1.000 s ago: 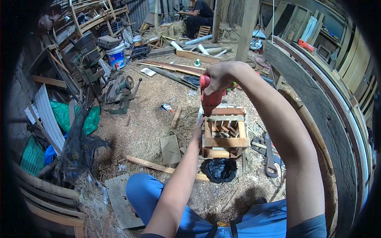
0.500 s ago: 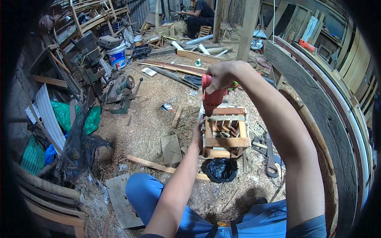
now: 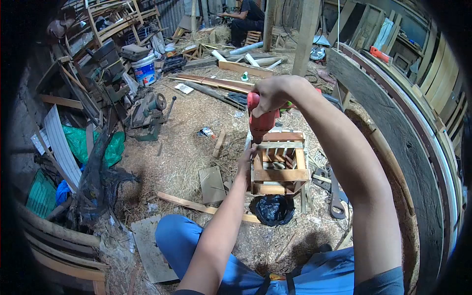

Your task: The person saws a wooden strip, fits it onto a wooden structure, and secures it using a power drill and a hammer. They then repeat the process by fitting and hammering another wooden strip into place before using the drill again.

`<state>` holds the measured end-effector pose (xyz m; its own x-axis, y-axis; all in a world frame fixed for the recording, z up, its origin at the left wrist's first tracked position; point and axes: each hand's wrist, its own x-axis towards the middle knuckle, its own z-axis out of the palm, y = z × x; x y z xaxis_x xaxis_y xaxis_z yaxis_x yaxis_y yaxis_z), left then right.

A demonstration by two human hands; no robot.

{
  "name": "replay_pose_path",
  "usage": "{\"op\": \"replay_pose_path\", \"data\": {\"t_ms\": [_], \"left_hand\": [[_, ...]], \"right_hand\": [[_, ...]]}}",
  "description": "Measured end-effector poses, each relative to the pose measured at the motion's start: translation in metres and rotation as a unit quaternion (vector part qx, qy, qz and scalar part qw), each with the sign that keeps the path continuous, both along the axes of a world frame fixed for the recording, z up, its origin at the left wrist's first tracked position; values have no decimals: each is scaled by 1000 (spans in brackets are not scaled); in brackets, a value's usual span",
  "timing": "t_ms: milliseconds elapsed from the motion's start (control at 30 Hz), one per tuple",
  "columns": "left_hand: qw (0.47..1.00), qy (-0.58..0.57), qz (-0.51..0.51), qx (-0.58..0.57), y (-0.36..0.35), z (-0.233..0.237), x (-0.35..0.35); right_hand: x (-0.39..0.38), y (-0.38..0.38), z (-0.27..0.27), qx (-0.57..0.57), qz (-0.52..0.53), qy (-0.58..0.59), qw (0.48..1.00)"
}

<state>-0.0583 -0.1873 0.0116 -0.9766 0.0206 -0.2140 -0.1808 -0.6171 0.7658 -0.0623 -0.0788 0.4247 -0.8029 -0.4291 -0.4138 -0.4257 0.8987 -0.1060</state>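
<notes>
A red power drill (image 3: 263, 124) points downward in my right hand (image 3: 269, 96), whose fingers are wrapped round its handle. The drill's tip meets the top left corner of a small slatted wooden crate (image 3: 281, 175). Against the crate's left side, my left hand (image 3: 246, 161) grips it just below the drill tip; some of its fingers are hidden behind the wood. Close in front of the crate sits a black plastic bag (image 3: 273, 210), its mouth open.
A handsaw (image 3: 336, 196) lies right of the crate. Wood shavings and offcuts litter the ground. A thick plank (image 3: 393, 128) runs along the right. At the left are a bench vise (image 3: 150, 110) and a paint bucket (image 3: 144, 70). Another person (image 3: 246, 22) sits at the back.
The drill and my right hand have shifted very slightly left. My left hand stays on the crate, its thumb a little nearer the drill tip. The crate has hardly moved.
</notes>
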Motion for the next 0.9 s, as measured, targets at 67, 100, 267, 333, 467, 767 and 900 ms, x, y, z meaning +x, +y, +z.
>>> {"op": "replay_pose_path", "data": {"t_ms": [67, 100, 267, 333, 467, 767, 900], "left_hand": [[1000, -13, -1, -7, -1, -5, -2], [1000, -12, -1, -8, 0, 10, 6], [996, 81, -28, 8, 3, 53, 28], [996, 84, -27, -2, 4, 67, 34], [992, 72, 11, -98, 0, 23, 7], [993, 32, -23, -115, -1, 51, 22], [987, -18, -32, -155, -4, 61, 22]], "right_hand": [[-6, 2, -5, -7, 35, 11, 999], [-3, 1, -3, -7, 35, 11, 999], [5, -9, 0, 26, 11, 31, 999], [-1, -6, -3, 23, 9, 20, 999], [-12, 4, -9, -12, 21, 14, 1000], [-11, 11, -5, -27, 5, 11, 1000], [-11, 10, -7, -32, 1, 7, 999]]}}
